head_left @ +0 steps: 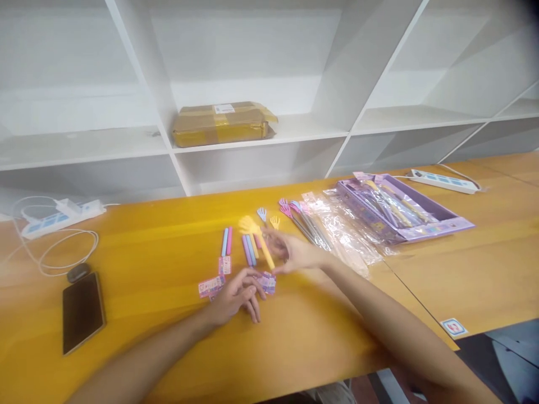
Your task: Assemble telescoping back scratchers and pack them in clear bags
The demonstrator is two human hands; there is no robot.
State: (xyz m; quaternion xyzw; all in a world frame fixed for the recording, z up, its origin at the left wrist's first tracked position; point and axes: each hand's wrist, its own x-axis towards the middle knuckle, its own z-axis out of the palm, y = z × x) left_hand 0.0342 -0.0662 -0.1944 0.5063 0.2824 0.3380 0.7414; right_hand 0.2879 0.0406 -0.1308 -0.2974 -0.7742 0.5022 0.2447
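My right hand (297,252) has its fingers closed around a yellow hand-shaped back scratcher (266,252), its spread-finger head tilted up to the left. My left hand (240,294) hovers low over the table with fingers loosely apart and nothing visible in them. Beside its fingertips lies a purple printed card (266,283); whether they touch is unclear. Pink cards (210,287) lie left of that hand. Purple and blue handles (248,250) rest behind, with a blue and pink pair (226,242) further left. Small blue (261,214) and yellow (275,222) hand-shaped heads lie beyond.
Several pink and blue back scratchers (305,221) with metal rods lie right, beside clear plastic sleeves (337,224). A purple box (452,221) holds packaged ones. A phone (83,313), earbud case (78,272) and power strip (63,217) are left. A carton (223,124) sits on the shelf.
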